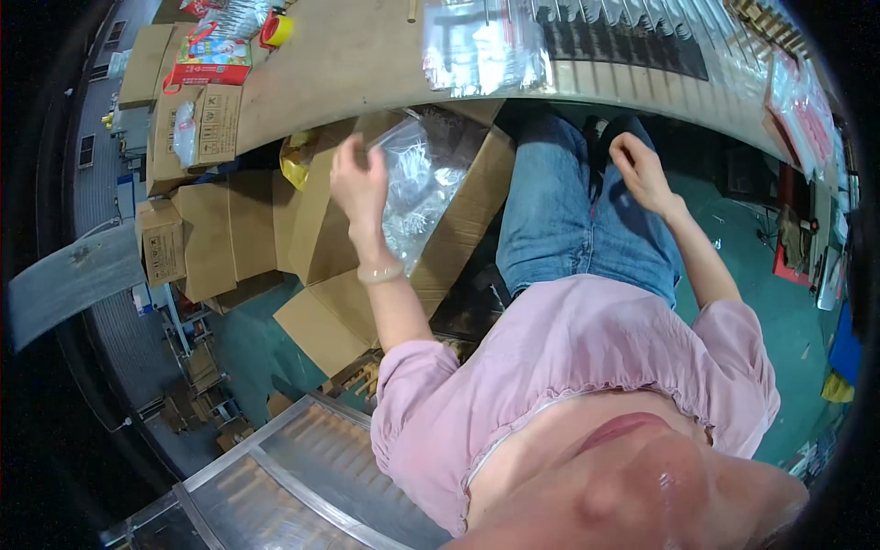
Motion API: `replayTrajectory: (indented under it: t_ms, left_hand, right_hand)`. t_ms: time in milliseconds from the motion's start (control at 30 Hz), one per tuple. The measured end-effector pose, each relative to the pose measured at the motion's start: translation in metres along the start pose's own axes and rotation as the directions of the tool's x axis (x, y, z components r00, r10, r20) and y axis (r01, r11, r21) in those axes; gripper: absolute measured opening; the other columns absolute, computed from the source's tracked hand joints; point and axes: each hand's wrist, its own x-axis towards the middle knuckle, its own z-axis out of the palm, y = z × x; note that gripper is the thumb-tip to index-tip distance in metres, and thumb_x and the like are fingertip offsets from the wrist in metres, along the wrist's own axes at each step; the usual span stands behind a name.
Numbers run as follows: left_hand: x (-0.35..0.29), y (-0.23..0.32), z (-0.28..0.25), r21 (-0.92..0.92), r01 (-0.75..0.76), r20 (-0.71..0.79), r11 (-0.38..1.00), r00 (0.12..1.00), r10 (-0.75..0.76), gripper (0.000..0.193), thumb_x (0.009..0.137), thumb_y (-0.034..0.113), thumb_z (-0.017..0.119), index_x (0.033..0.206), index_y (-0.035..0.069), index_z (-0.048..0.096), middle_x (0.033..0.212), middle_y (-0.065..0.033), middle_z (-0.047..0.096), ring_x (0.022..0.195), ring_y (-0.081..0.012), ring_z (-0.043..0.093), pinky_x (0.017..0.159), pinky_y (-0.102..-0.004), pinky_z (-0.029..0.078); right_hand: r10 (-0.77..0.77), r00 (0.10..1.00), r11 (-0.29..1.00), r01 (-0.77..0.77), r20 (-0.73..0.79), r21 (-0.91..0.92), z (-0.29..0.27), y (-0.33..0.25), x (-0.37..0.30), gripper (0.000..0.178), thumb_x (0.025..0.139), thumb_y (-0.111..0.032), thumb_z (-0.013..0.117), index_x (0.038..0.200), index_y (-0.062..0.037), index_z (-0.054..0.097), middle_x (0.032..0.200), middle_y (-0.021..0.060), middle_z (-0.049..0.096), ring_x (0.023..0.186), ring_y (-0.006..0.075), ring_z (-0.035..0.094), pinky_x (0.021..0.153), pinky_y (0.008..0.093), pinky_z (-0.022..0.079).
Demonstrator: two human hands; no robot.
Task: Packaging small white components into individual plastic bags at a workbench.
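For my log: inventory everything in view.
Worktable: one, tan, top
Bag stack: one, clear, top centre
Metal parts: many, silver, top right
Bag bundle: one, pinkish, upper right
Carton: one, red, upper left
Roll: one, yellow, upper left
Open box: one, brown, left centre
Filled bags: several, clear, in open box
Other boxes: several, brown, left
Panel: one, grey, lower left
Jeans: one pair, blue, centre
Blouse: one, pink, bottom
Left grip: one, bare, over open box
Right grip: one, bare, over jeans

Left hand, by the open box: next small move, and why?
Probably lift the left hand toward the worktop: it looks empty, clear bags lie in the open box beside it, and more bags lie on the worktop.
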Motion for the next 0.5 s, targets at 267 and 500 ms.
replayTrajectory:
  t_ms: [267,500]
  left_hand:
    - [0.088,0.099,0.180,-0.141,-0.145,-0.087,0.979,0.987,0.134,0.018,0.078,0.020,0.061,0.089,0.010,0.071,0.085,-0.0158,0.066,0.084,-0.0334,0.062,0.075,-0.0416,0.048]
    - [0.039,0.089,0.132,-0.208,-0.320,0.107,0.924,0.932,0.347,0.007,0.076,0.015,0.066,0.080,0.012,0.071,0.077,-0.0116,0.065,0.075,-0.0314,0.061,0.068,-0.0402,0.049]
  right_hand:
    - [-0.297,0.934,0.952,0.272,0.198,0.143,0.050,-0.054,0.010,0.007,0.086,-0.008,0.057,0.086,-0.0011,0.055,0.074,0.0085,0.054,0.067,0.0157,0.053,0.061,0.0281,0.044]
    - [0.032,0.994,0.934,-0.067,0.105,0.352,0.044,-0.014,0.012,0.014,0.088,-0.014,0.061,0.088,0.0007,0.061,0.077,0.0012,0.059,0.069,0.0075,0.052,0.062,0.0246,0.044]
